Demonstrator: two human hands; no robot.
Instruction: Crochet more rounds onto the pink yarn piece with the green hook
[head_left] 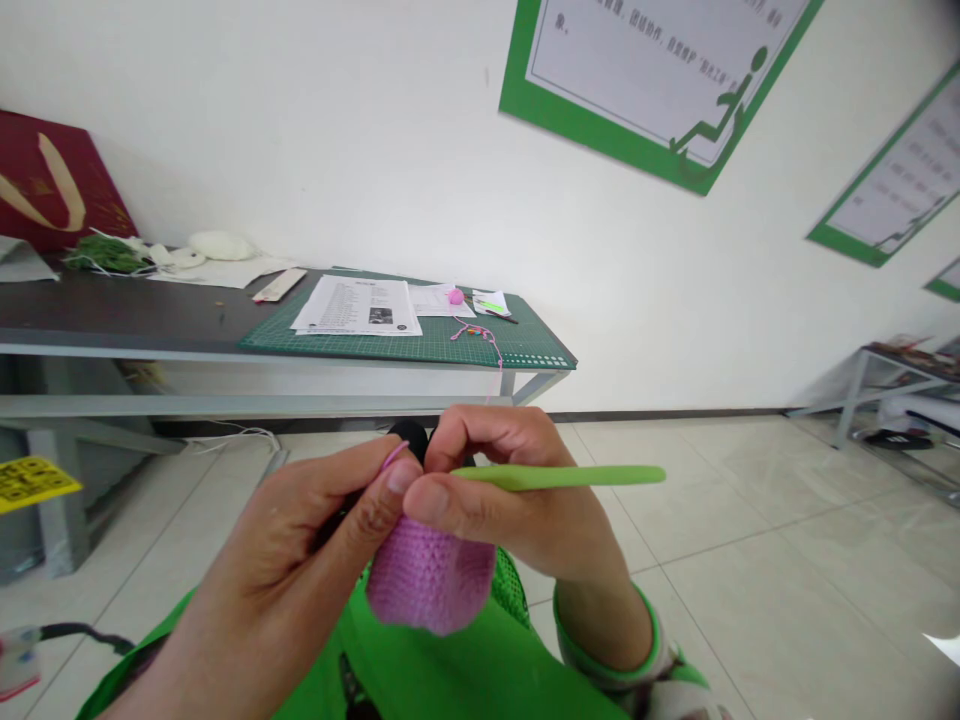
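A pink crocheted piece (431, 575) hangs below my fingertips, over the green cloth on my lap. My left hand (322, 530) pinches its top edge, with a loop of pink yarn by the index finger. In my right hand (517, 500) is a crochet hook with a green handle (585, 476), held between thumb and fingers and pointing right. The hook's tip is hidden where the two hands meet. Pink yarn (495, 345) runs from the table edge down toward my hands.
Ahead, a dark table (135, 315) bears a green cutting mat (450, 350) with printed sheets (360, 305) and a small pink ball (456, 297). At the left are green yarn (109, 254) and a red bag (60, 180). Another table (900, 365) stands far right.
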